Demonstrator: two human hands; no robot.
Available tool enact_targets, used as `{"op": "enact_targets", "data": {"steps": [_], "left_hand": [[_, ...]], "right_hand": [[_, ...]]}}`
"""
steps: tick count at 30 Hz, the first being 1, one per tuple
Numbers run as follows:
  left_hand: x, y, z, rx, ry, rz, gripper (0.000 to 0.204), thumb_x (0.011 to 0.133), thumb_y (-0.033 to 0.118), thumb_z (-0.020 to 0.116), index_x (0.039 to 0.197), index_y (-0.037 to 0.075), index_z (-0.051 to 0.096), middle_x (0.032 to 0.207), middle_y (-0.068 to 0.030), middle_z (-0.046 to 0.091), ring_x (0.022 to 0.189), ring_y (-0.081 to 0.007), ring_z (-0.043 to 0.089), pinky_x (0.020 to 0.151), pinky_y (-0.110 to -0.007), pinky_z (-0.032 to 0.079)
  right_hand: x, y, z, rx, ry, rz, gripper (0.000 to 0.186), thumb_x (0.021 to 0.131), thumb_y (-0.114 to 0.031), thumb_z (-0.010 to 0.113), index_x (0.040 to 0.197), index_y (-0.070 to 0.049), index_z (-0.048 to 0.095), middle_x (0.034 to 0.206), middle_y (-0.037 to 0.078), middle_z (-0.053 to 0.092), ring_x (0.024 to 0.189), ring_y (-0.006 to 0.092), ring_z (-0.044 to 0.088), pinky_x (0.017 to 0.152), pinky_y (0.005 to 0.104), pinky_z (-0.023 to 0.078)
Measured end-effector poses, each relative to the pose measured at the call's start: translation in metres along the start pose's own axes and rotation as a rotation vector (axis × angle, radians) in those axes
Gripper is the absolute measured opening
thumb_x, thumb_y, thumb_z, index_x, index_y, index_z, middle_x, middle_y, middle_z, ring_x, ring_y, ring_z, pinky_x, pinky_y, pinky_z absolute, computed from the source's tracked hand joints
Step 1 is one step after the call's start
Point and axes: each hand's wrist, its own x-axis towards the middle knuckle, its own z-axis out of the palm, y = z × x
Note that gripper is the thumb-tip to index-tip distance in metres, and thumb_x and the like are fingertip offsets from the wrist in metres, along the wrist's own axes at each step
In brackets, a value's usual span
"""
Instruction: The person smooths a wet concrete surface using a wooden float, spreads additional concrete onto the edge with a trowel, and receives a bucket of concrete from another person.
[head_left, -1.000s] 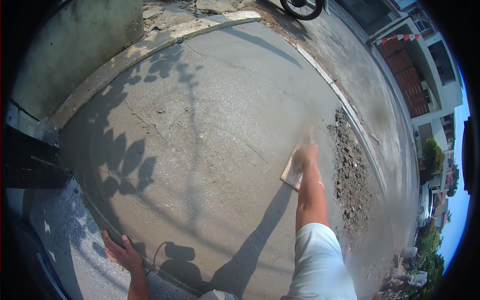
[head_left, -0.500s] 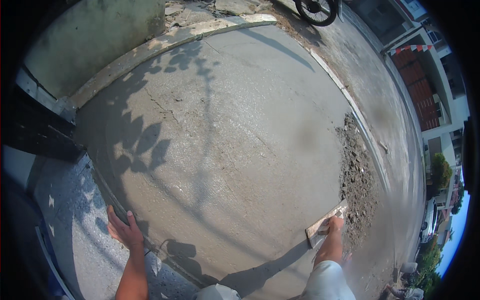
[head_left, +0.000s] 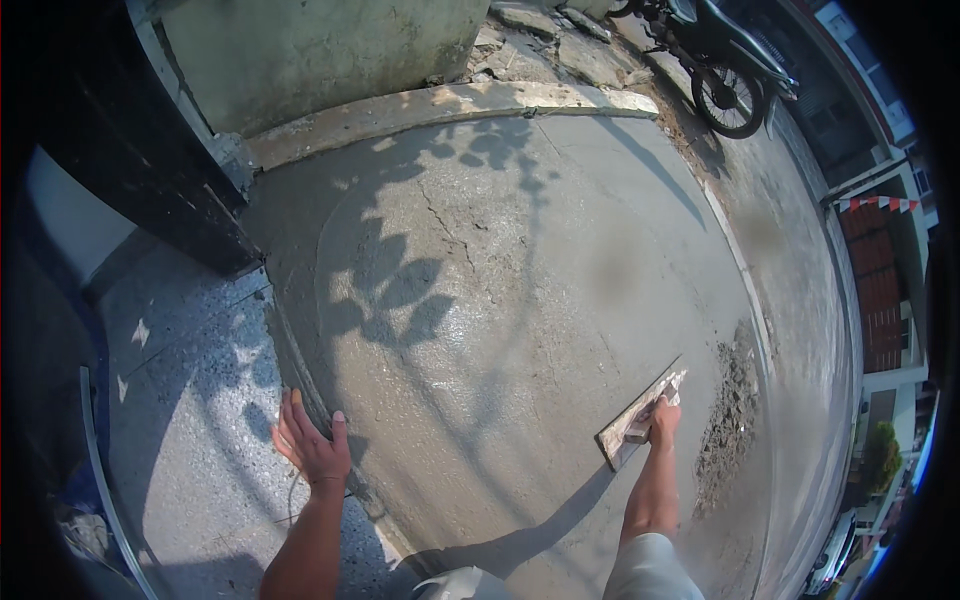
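Grey concrete [head_left: 560, 300] lies under one float [head_left: 625, 422] in the right hand [head_left: 664, 420].

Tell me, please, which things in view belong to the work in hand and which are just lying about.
In use:
flat hand float, gripped in the right hand
grey concrete
left hand, spread beside the concrete's edge

Just about the place:
parked motorcycle
broken stone slabs
red-and-white flags

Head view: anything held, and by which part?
Right grip holds the hand float by its handle; left grip is open, holding nothing.
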Motion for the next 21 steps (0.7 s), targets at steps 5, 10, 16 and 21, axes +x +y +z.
{"op": "enact_targets", "data": {"steps": [5, 10, 16, 21], "left_hand": [[0.004, -0.005, -0.003, 0.038, -0.011, 0.012, 0.079, 0.092, 0.057, 0.047, 0.146, 0.0, 0.037, 0.154, -0.0117, 0.035, 0.143, -0.0289, 0.033, 0.117, -0.056, 0.012], [0.004, -0.008, -0.002, 0.122, -0.031, 0.019, 0.081, 0.092, 0.06, 0.043, 0.146, 0.0, 0.038, 0.155, -0.0112, 0.034, 0.143, -0.0282, 0.034, 0.118, -0.051, 0.011], [0.003, -0.009, -0.002, 0.101, -0.034, 0.013, 0.081, 0.093, 0.063, 0.039, 0.146, 0.002, 0.038, 0.154, -0.0112, 0.035, 0.142, -0.0285, 0.034, 0.119, -0.051, 0.01], [0.002, -0.008, -0.003, 0.03, -0.034, -0.014, 0.08, 0.093, 0.063, 0.039, 0.147, 0.004, 0.038, 0.155, -0.0103, 0.035, 0.143, -0.0275, 0.033, 0.119, -0.051, 0.007]], "right_hand": [[-0.029, -0.111, 0.136, -0.084, -0.23, -0.149, 0.038, 0.094, -0.026, 0.059, 0.103, 0.01, 0.051, 0.078, 0.02, 0.063, 0.05, 0.0256, 0.063, 0.044, 0.0386, 0.051], [-0.075, -0.196, 0.279, -0.288, -0.386, -0.325, 0.048, 0.093, -0.029, 0.061, 0.11, 0.013, 0.047, 0.088, 0.028, 0.066, 0.055, 0.0306, 0.067, 0.047, 0.0409, 0.053], [-0.156, -0.253, 0.398, -0.381, -0.509, -0.679, 0.047, 0.094, -0.032, 0.059, 0.106, 0.013, 0.052, 0.096, 0.035, 0.065, 0.084, 0.0411, 0.068, 0.073, 0.0472, 0.054], [-0.242, -0.266, 0.407, -0.522, -0.717, -0.868, 0.045, 0.098, -0.033, 0.054, 0.117, 0.007, 0.043, 0.098, 0.035, 0.063, 0.097, 0.0515, 0.062, 0.087, 0.0533, 0.051]]}}
